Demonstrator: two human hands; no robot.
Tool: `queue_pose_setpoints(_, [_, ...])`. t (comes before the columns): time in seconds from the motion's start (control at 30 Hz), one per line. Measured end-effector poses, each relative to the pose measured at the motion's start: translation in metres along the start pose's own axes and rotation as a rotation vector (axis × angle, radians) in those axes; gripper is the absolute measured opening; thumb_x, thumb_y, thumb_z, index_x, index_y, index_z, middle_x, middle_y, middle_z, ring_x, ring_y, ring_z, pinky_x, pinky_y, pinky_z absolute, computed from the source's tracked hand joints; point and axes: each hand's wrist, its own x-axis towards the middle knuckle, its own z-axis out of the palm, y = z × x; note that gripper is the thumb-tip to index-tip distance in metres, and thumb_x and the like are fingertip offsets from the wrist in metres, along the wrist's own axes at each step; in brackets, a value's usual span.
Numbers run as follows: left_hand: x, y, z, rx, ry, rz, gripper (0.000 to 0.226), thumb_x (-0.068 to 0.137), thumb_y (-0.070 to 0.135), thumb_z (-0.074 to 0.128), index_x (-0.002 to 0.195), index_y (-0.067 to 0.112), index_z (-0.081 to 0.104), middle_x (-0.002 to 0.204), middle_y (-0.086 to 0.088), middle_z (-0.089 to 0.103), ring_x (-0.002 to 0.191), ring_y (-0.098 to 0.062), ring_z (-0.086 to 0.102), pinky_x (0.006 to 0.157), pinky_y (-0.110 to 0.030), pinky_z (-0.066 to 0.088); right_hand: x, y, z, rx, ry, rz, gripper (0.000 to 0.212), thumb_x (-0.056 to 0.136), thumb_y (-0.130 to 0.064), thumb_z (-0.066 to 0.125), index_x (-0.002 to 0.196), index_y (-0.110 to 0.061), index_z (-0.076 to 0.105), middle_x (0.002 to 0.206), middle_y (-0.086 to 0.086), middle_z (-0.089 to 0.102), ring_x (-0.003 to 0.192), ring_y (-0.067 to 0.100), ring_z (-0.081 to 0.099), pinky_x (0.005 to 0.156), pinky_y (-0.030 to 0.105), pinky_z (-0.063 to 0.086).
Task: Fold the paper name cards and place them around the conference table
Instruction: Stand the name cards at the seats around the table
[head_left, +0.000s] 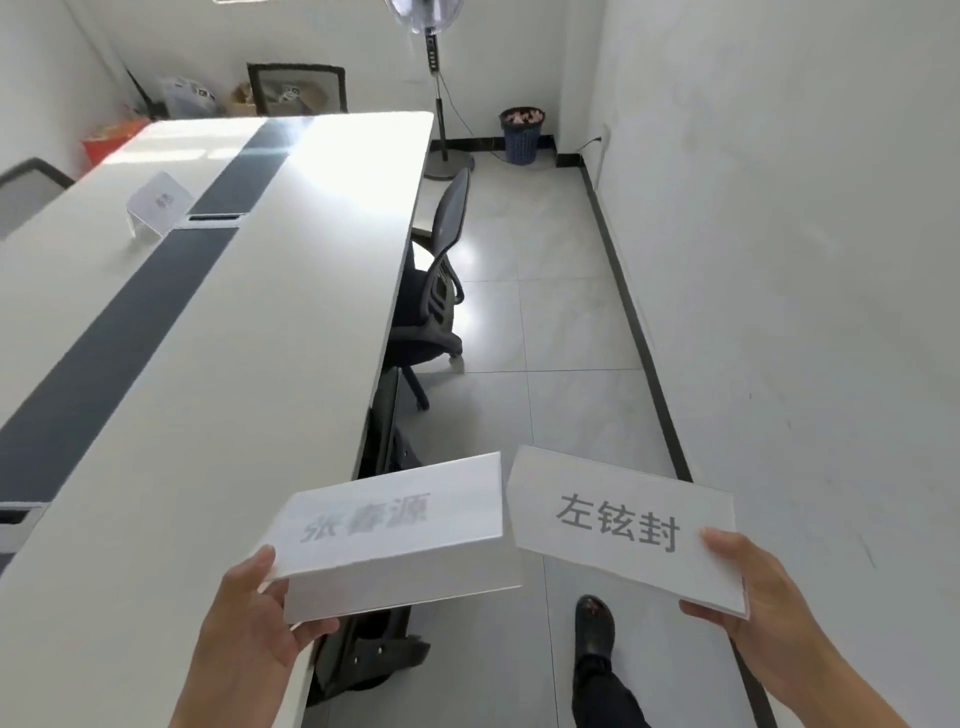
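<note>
I hold two folded white paper name cards with grey printed characters, one in each hand, in the air beside the long white conference table (249, 332). My left hand (254, 623) grips the left card (395, 530) by its lower left corner, over the table's near right edge. My right hand (748, 597) pinches the right card (623, 525) at its lower right corner, above the tiled floor. A third folded name card (158, 202) stands on the table's far left half, beside the dark centre strip.
A black mesh office chair (436, 291) is tucked against the table's right side, another chair (379, 519) lower down. A standing fan (441, 104) and a dark waste basket (522, 134) stand at the far wall. My foot (595, 629) is on the floor aisle along the right wall.
</note>
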Motion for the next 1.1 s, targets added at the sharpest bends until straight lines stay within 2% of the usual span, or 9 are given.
queue_pose_setpoints(0.23, [0.059, 0.001, 0.053, -0.193, 0.306, 0.07, 0.027, 0.095, 0.03, 0.036, 0.099, 0.017, 0.06, 0.064, -0.002, 0.07, 0.06, -0.02, 0.064, 0.04, -0.028, 0.053, 0.159, -0.097, 0.01, -0.147, -0.159, 0.035, 0.031, 0.087, -0.027, 0.057, 0.105, -0.004, 0.067, 0.102, 0.021, 0.072, 0.086, 0.029, 0.062, 0.064, 0.036, 0.05])
queue_pose_setpoints(0.37, [0.061, 0.007, 0.064, -0.269, 0.48, 0.152, 0.036, 0.096, 0.026, 0.035, 0.086, 0.019, 0.069, 0.066, -0.003, 0.071, 0.051, -0.016, 0.066, 0.04, -0.03, 0.054, 0.226, -0.146, 0.053, -0.248, -0.281, 0.033, 0.021, 0.093, -0.02, 0.05, 0.099, -0.009, 0.067, 0.086, 0.01, 0.075, 0.081, 0.027, 0.061, 0.066, 0.038, 0.05])
queue_pose_setpoints(0.43, [0.06, 0.01, 0.062, -0.305, 0.567, 0.202, 0.048, 0.096, 0.026, 0.034, 0.072, 0.023, 0.076, 0.068, -0.002, 0.072, 0.051, -0.016, 0.066, 0.04, -0.03, 0.053, 0.251, -0.161, 0.086, -0.274, -0.348, 0.033, 0.02, 0.093, -0.018, 0.049, 0.095, -0.012, 0.067, 0.088, 0.009, 0.073, 0.08, 0.025, 0.06, 0.066, 0.039, 0.049])
queue_pose_setpoints(0.57, [0.054, 0.015, 0.052, -0.39, 0.74, 0.28, 0.051, 0.096, 0.024, 0.036, 0.066, 0.025, 0.078, 0.068, 0.001, 0.072, 0.055, -0.015, 0.066, 0.042, -0.028, 0.054, 0.281, -0.166, 0.159, -0.331, -0.49, 0.06, 0.021, 0.093, -0.018, 0.047, 0.095, -0.01, 0.067, 0.087, 0.007, 0.069, 0.078, 0.023, 0.058, 0.065, 0.039, 0.046])
queue_pose_setpoints(0.67, [0.053, 0.022, 0.03, -0.528, 0.858, 0.296, 0.035, 0.093, 0.022, 0.041, 0.077, 0.021, 0.073, 0.075, -0.002, 0.069, 0.072, -0.023, 0.059, 0.046, -0.031, 0.053, 0.289, -0.162, 0.215, -0.384, -0.567, 0.083, 0.021, 0.093, -0.019, 0.049, 0.096, -0.01, 0.068, 0.081, 0.005, 0.072, 0.078, 0.023, 0.059, 0.066, 0.039, 0.047])
queue_pose_setpoints(0.73, [0.053, 0.026, 0.011, -0.634, 0.881, 0.269, 0.021, 0.088, 0.018, 0.045, 0.095, 0.016, 0.065, 0.076, -0.005, 0.069, 0.077, -0.026, 0.057, 0.055, -0.035, 0.053, 0.292, -0.159, 0.249, -0.43, -0.621, 0.09, 0.02, 0.092, -0.02, 0.051, 0.093, -0.011, 0.069, 0.076, 0.002, 0.074, 0.078, 0.023, 0.059, 0.067, 0.039, 0.048])
queue_pose_setpoints(0.8, [0.057, 0.036, -0.006, -0.706, 0.866, 0.265, 0.024, 0.083, 0.016, 0.049, 0.102, 0.014, 0.062, 0.078, -0.008, 0.071, 0.083, -0.028, 0.058, 0.068, -0.042, 0.048, 0.291, -0.16, 0.283, -0.472, -0.679, 0.1, 0.02, 0.092, -0.019, 0.051, 0.092, -0.01, 0.069, 0.074, 0.003, 0.074, 0.076, 0.024, 0.059, 0.066, 0.038, 0.047])
queue_pose_setpoints(0.97, [0.082, 0.054, -0.052, -0.794, 0.942, 0.171, 0.034, 0.076, 0.014, 0.057, 0.109, 0.011, 0.059, 0.1, -0.015, 0.064, 0.095, -0.034, 0.059, 0.087, -0.048, 0.046, 0.304, -0.16, 0.346, -0.546, -0.74, 0.17, 0.017, 0.092, -0.02, 0.053, 0.096, -0.013, 0.068, 0.078, 0.002, 0.075, 0.082, 0.024, 0.06, 0.069, 0.041, 0.048])
queue_pose_setpoints(1.1, [0.115, 0.065, -0.096, -0.803, 1.064, 0.1, 0.015, 0.085, 0.012, 0.056, 0.099, 0.012, 0.061, 0.103, -0.015, 0.059, 0.094, -0.032, 0.058, 0.082, -0.045, 0.048, 0.321, -0.16, 0.394, -0.613, -0.807, 0.21, 0.013, 0.092, -0.017, 0.053, 0.089, -0.016, 0.066, 0.065, -0.003, 0.075, 0.08, 0.023, 0.058, 0.071, 0.041, 0.045])
